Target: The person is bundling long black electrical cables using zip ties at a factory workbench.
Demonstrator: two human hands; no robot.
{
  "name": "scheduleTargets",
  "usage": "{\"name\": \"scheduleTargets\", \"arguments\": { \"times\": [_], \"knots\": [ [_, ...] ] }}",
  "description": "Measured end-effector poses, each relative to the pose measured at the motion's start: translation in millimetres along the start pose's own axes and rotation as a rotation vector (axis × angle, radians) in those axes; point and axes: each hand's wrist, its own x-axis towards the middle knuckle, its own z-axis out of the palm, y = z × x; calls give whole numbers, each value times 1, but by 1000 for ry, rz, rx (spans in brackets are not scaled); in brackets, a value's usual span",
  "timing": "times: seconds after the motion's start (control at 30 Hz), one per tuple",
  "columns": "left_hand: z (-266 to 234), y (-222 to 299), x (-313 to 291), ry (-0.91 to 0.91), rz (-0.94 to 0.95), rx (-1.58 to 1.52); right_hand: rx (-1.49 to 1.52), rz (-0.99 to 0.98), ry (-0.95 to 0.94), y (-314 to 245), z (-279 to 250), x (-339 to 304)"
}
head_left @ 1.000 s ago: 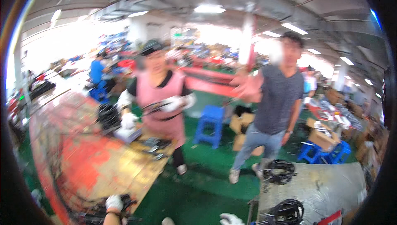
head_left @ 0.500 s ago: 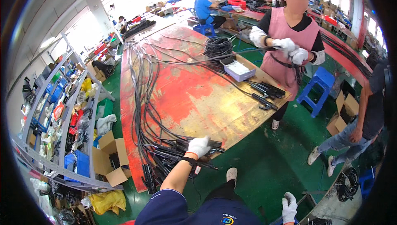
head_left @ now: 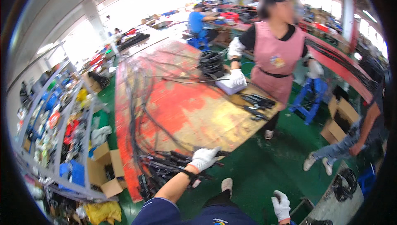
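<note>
At the near end of the red table [head_left: 178, 107], black cable ends [head_left: 163, 165] lie under and beside the outstretched left hand [head_left: 204, 159], whose grip I cannot tell, while the right hand [head_left: 281, 206] hangs low, unclenched, fingers half curled.

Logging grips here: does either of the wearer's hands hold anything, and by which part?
Right hand: nothing visible. Left hand is at the black handles; whether it grips one cannot be told.
</note>
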Motion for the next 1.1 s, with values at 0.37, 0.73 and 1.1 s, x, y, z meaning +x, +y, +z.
{"name": "scheduleTargets", "arguments": {
  "times": [0.37,0.73,1.1],
  "knots": [
    [66,-23,-10,-151,5,35,-101,22,96,-14,-29,-46],
    [41,4,43,-583,115,403,-48,16,150,-4,-17,-32],
    [56,18,27,-338,278,368,-34,45,127,16,-7,-24]
  ]
}}
